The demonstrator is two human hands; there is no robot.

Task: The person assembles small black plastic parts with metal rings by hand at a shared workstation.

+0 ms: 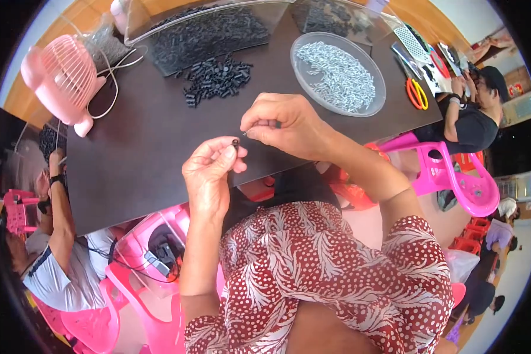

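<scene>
My left hand (211, 168) pinches a small black cylindrical part (236, 143) upright between thumb and fingertips, just above the table's near edge. Close to its right, my right hand (289, 125) has its thumb and fingers closed on a tiny shiny metal piece (245, 133), mostly hidden by the fingertips. The two pieces are apart, with a small gap between the hands. Beyond them lies a loose pile of black cylindrical parts (218, 79). A round clear tray (374, 111) at the far right holds many small silver metal pieces.
The dark table (130, 171) carries a pink fan (65, 82) with a white cord at left. At the back stands a clear bin (265, 36) of black parts. Orange-and-yellow-handled scissors (417, 94) lie at right. Co-workers sit either side; pink chairs (433, 171) stand nearby.
</scene>
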